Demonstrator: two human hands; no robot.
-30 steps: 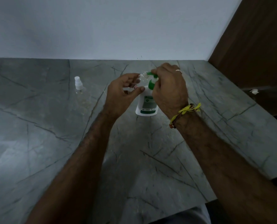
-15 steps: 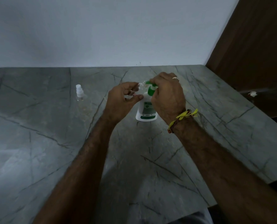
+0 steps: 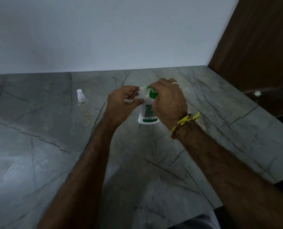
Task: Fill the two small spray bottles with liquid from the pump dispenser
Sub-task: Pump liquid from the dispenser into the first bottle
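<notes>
A white pump dispenser [image 3: 148,113] with a green pump head stands on the grey stone counter [image 3: 38,154]. My right hand [image 3: 168,100] covers the green pump head, fingers curled over it. My left hand [image 3: 122,103] pinches a small clear spray bottle [image 3: 141,92] with its cap off, tilted, its open neck right at the green nozzle. A second small clear spray bottle [image 3: 82,103] with a white spray cap stands upright to the left, apart from both hands.
A white wall runs along the counter's back edge. A brown wooden panel [image 3: 256,38] rises at the right, with a dark ledge holding a small white scrap [image 3: 257,93]. The counter's front edge lies near my body.
Both hands stay at the dispenser with the small bottle at the nozzle. The view has tilted up, so everything sits lower in frame.
</notes>
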